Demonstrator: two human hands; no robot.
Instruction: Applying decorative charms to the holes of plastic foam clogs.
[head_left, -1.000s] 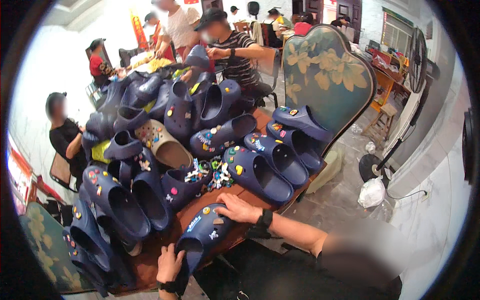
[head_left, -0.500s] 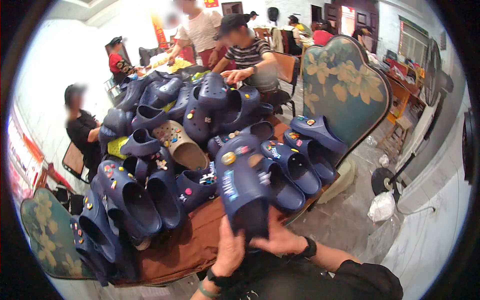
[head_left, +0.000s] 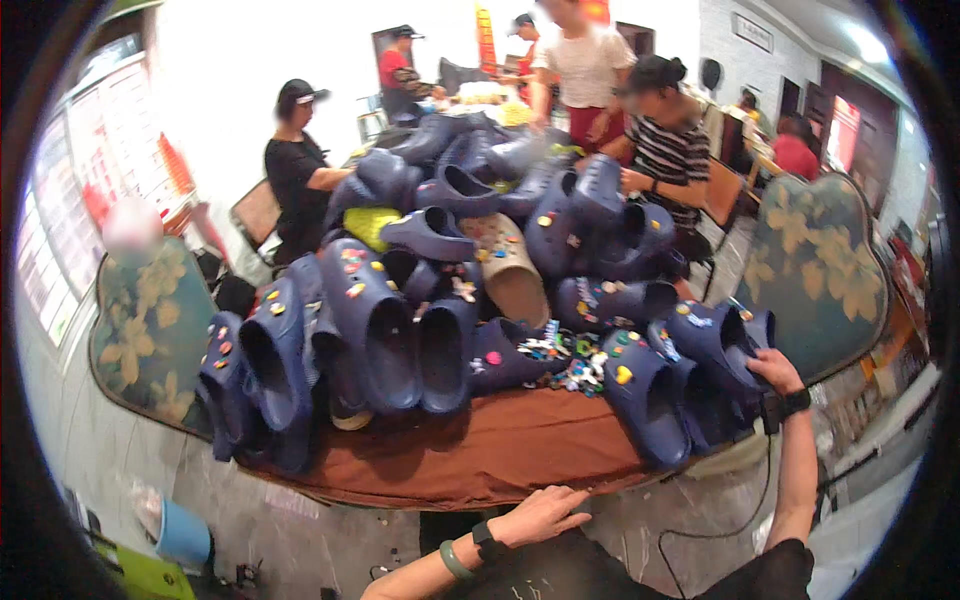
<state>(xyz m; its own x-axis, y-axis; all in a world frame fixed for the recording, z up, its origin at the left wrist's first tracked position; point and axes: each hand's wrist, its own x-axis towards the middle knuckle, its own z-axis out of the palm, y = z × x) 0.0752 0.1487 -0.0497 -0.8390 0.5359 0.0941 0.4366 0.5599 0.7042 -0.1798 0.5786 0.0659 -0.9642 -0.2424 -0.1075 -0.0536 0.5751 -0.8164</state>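
Near the table's front edge, my left hand (head_left: pixel 545 515) is empty, its fingers stretched out toward the right. My right hand (head_left: pixel 776 371) grips the open back rim of a navy clog (head_left: pixel 705 328) at the table's right side. That clog has colourful charms on its upper and lies among other navy clogs, with one charm-covered clog (head_left: pixel 650 395) just left of it. Small loose charms (head_left: pixel 575 365) are heaped between these and the middle clogs. A large navy clog (head_left: pixel 375 325) with charms stands toe-up at centre left, beside several others.
A brown cloth (head_left: pixel 480 450) covers the table. Farther back, a tan clog (head_left: pixel 510 275) and a yellow-green piece (head_left: pixel 372 228) sit in the pile. Floral chair backs (head_left: pixel 815 265) flank the table. A cable (head_left: pixel 745 525) hangs by my right arm. Several people work behind.
The clog that both hands held up before me is no longer held there. My right hand has moved right onto the clogs; my left is empty. The view has swung left.
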